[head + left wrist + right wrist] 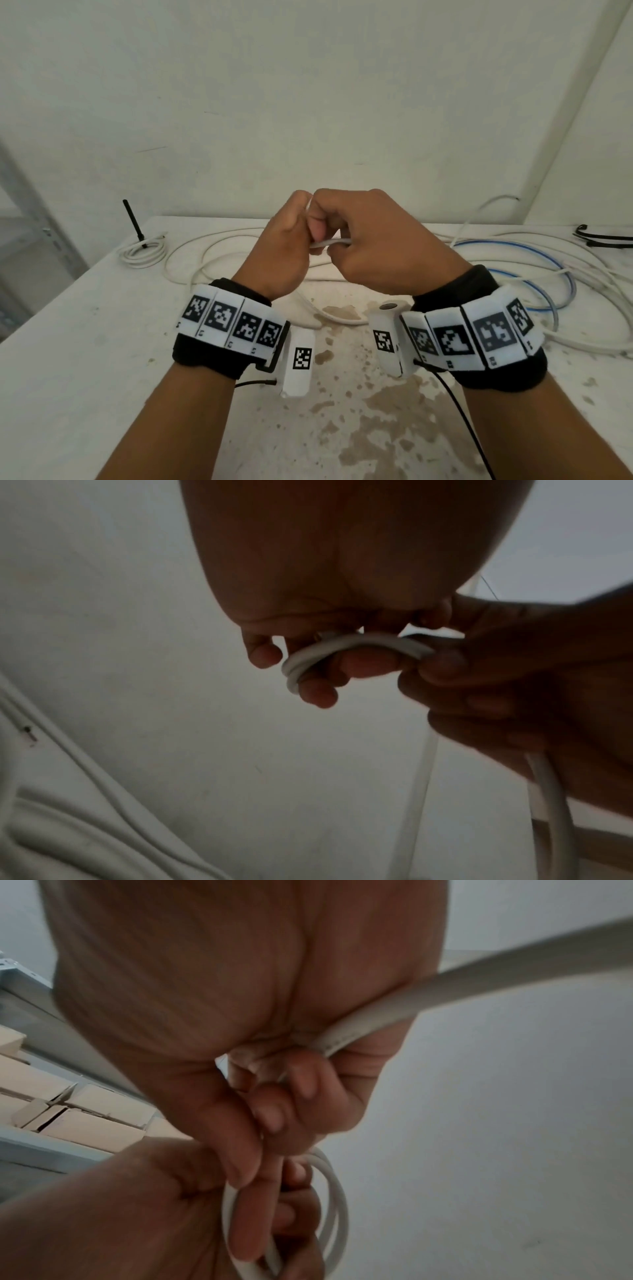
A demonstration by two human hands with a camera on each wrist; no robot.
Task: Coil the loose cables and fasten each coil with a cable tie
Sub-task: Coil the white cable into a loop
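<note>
Both hands are raised together above the middle of the white table (85, 342). My left hand (291, 236) has its fingers curled round a small coil of white cable (342, 645), two turns of it looped over the fingers. Against it, my right hand (346, 233) grips the same white cable (330, 242), which runs out past its palm (445, 988) and hangs down to the table. In the right wrist view the coil (334, 1204) sits between the two hands. A finished white coil (142, 251) with a black cable tie (133, 222) standing up from it lies at the far left.
Long loose white cables (219, 253) loop across the back of the table. A blue and white cable (534, 270) lies tangled at the right. Spare black cable ties (599, 238) lie at the far right edge. Brown stains mark the near tabletop. A metal shelf with cardboard boxes (85, 1123) stands left.
</note>
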